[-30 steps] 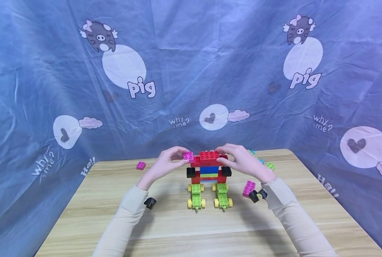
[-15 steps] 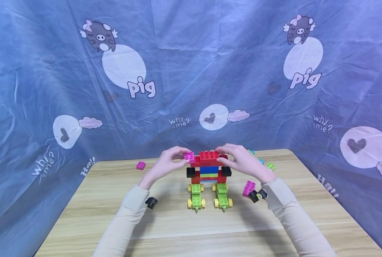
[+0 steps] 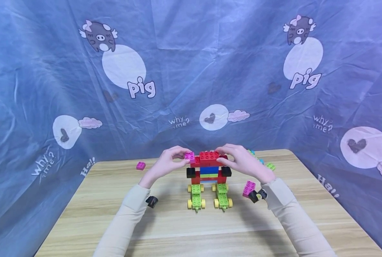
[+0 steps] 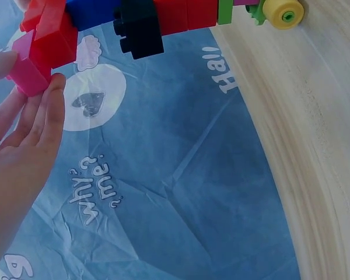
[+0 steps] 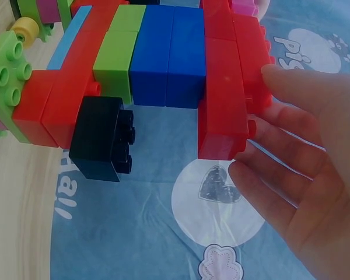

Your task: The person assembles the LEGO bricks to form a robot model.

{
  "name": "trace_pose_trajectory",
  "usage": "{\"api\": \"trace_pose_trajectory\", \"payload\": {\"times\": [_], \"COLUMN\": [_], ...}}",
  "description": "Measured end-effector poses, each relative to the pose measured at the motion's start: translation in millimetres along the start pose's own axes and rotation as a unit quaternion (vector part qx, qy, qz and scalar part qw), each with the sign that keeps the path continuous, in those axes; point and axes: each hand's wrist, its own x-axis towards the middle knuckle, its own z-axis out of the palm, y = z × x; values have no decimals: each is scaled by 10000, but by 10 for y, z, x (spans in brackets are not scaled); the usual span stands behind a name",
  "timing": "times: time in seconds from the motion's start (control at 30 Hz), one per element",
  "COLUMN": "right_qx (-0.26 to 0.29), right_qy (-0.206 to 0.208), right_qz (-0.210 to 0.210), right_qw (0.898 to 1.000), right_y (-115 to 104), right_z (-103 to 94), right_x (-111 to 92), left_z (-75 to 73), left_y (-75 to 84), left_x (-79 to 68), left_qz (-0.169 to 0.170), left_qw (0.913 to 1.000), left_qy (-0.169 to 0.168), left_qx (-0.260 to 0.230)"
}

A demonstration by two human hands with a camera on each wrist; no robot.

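Note:
A built figure of toy bricks stands upright on two lime wheeled bases (image 3: 196,195). Its body has blue bricks (image 5: 168,55) in the middle, red rows above and below, and a black brick (image 3: 191,172) on either side. At the figure's upper left, my left hand (image 3: 169,161) pinches a small pink brick (image 4: 30,63) between thumb and fingers, right against the end of the red row. My right hand (image 3: 240,160) grips the top red brick (image 3: 209,156) from the right, thumb on its near face; its fingers lie along the upper red row (image 5: 224,93).
A loose pink brick (image 3: 140,165) lies at the back left of the wooden table (image 3: 113,214). By the right wrist lies a longer pink brick (image 3: 249,188). Lime bricks (image 3: 270,166) and blue pieces sit behind the right hand. A blue printed cloth (image 3: 184,71) hangs behind.
The left hand and its pink brick have shifted slightly right against the upper red row. The right hand and the figure have stayed put.

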Motion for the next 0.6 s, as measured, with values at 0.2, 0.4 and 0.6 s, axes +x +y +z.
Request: {"api": "trace_pose_trajectory", "payload": {"times": [0.2, 0.4, 0.6], "right_qx": [27, -9, -19], "right_qy": [35, 68, 49], "right_qz": [-35, -94, -85], "right_qw": [10000, 9999, 9999], "right_y": [14, 25, 21], "right_z": [7, 13, 16], "right_x": [3, 8, 12], "left_z": [35, 58, 48], "left_y": [-163, -331, -321], "left_x": [36, 72, 75], "left_qz": [57, 212, 328], "left_qw": [10000, 9994, 9982], "left_qy": [-12, 71, 120], "left_qx": [23, 248, 488]}}
